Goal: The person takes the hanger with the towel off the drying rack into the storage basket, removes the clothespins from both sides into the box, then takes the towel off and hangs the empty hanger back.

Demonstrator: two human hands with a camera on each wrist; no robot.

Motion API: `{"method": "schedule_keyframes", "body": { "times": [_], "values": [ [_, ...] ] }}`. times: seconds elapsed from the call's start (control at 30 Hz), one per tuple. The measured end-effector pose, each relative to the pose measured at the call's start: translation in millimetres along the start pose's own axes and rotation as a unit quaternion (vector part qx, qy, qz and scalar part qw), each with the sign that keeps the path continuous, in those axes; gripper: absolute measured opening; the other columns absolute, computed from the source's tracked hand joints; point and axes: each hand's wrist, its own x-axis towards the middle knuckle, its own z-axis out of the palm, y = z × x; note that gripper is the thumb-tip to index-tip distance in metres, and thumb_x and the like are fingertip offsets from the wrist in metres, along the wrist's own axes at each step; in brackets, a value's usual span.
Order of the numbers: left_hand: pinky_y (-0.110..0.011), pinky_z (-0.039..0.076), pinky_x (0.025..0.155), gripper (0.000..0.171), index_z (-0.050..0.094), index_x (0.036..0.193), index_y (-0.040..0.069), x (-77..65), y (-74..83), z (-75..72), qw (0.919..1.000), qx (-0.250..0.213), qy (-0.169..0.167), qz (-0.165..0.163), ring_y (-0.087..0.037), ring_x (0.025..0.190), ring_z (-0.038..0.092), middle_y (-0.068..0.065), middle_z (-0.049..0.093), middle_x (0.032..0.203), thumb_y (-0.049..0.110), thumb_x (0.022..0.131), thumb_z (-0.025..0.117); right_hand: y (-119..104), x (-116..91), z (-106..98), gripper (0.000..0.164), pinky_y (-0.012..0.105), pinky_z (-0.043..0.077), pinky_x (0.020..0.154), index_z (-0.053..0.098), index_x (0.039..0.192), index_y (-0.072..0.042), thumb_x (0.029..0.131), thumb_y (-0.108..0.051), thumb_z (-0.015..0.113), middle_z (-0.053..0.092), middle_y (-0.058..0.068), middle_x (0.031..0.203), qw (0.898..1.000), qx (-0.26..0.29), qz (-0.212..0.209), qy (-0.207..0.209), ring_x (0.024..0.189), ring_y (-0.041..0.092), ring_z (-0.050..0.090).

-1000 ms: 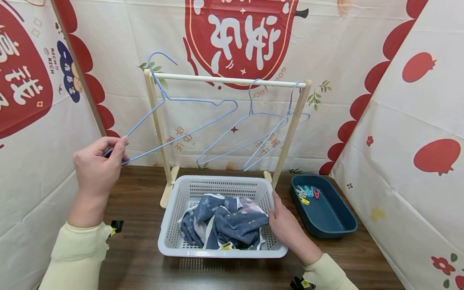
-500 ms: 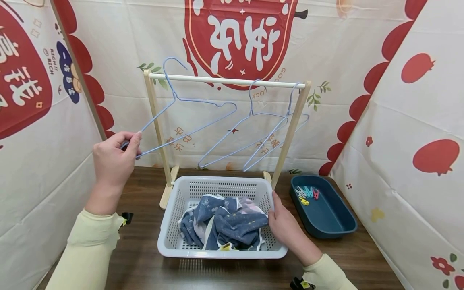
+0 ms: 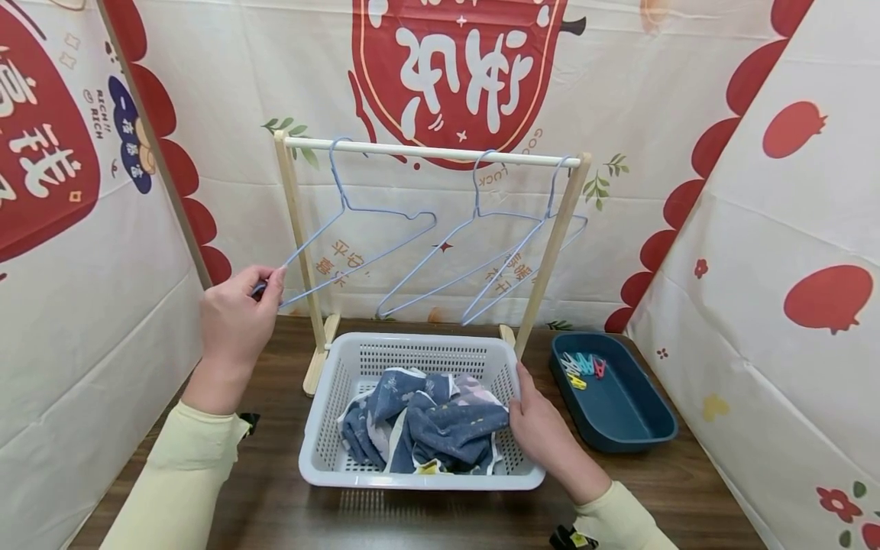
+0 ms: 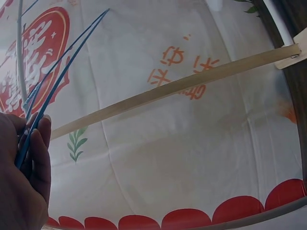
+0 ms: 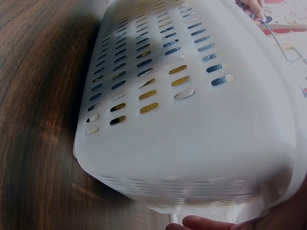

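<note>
My left hand [image 3: 241, 317] pinches one lower corner of a blue wire hanger [image 3: 345, 205] between thumb and fingers. The hanger's hook overlaps the white rail [image 3: 412, 150] of a wooden rack near its left end. In the left wrist view the same hand [image 4: 24, 177] shows with the hanger's wires running out from it. At the right, my right hand [image 3: 543, 428] grips the side of a white perforated basket [image 3: 422, 480], thumb at the rim. Crumpled blue patterned cloth [image 3: 447, 428] lies inside the basket.
Two more blue hangers hang toward the rail's right end, the nearer-to-middle hanger [image 3: 476, 206] among them. A dark blue tray [image 3: 635, 405] with several small coloured clips [image 3: 584, 363] stands right of the basket. Printed cloth walls [image 3: 742, 252] enclose the wooden table [image 3: 275, 489].
My left hand has moved right and lower with the hanger. Its hook came from above and left of the rail down to the rail. My right hand and the basket stayed put.
</note>
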Motion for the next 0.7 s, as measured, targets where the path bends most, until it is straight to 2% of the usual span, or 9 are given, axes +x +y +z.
{"method": "schedule_keyframes", "body": {
  "times": [0.17, 0.37, 0.47, 0.57, 0.7],
  "values": [
    [-0.044, 0.046, 0.055, 0.019, 0.08, 0.097, -0.001, -7.4, -1.4, 3.2, 0.9999, 0.013, -0.002, 0.01, -0.035, 0.06, 0.07, -0.017, 0.077, 0.077, 0.016, 0.104, 0.078, 0.3, 0.2, -0.6, 0.072, 0.063, 0.066, 0.076, 0.01, 0.178, -0.013, 0.117, -0.02, 0.049, 0.043, 0.031, 0.166, 1.0, -0.001, 0.001, -0.001, 0.131, 0.05, 0.065],
    [-0.048, 0.053, 0.059, 0.019, 0.079, 0.1, -0.003, -10.8, 0.2, 2.2, 0.9999, 0.01, -0.011, 0.004, -0.037, 0.066, 0.076, -0.018, 0.079, 0.083, 0.015, 0.105, 0.075, 1.0, 1.4, -0.8, 0.072, 0.062, 0.066, 0.077, 0.01, 0.178, -0.013, 0.117, -0.021, 0.048, 0.043, 0.032, 0.166, 1.0, -0.003, 0.003, -0.002, 0.131, 0.05, 0.065],
    [-0.047, 0.054, 0.061, 0.018, 0.08, 0.101, -0.003, -11.1, 1.0, 1.1, 0.9998, 0.004, -0.017, -0.005, -0.036, 0.068, 0.076, -0.018, 0.079, 0.085, 0.014, 0.105, 0.074, 1.7, 1.9, -0.5, 0.072, 0.062, 0.066, 0.076, 0.01, 0.178, -0.014, 0.117, -0.021, 0.048, 0.043, 0.032, 0.166, 1.0, 0.002, 0.004, -0.004, 0.129, 0.049, 0.066],
    [-0.039, 0.054, 0.063, 0.018, 0.08, 0.104, -0.002, -11.9, 3.5, -1.7, 0.9993, -0.002, -0.027, -0.025, -0.034, 0.068, 0.076, -0.017, 0.08, 0.087, 0.014, 0.105, 0.073, 2.1, 1.7, -0.8, 0.072, 0.061, 0.067, 0.073, 0.01, 0.178, -0.015, 0.117, -0.02, 0.048, 0.044, 0.032, 0.165, 1.0, 0.009, 0.006, -0.006, 0.127, 0.049, 0.067],
    [-0.03, 0.05, 0.073, 0.022, 0.081, 0.113, -0.001, -13.6, 9.9, -9.6, 0.998, 0.0, -0.016, -0.061, -0.033, 0.08, 0.077, -0.016, 0.081, 0.099, 0.017, 0.107, 0.069, 2.4, 1.2, -3.5, 0.073, 0.058, 0.067, 0.071, 0.011, 0.178, -0.015, 0.117, -0.023, 0.05, 0.045, 0.033, 0.164, 1.0, 0.018, 0.007, -0.013, 0.123, 0.047, 0.069]
  ]
}}
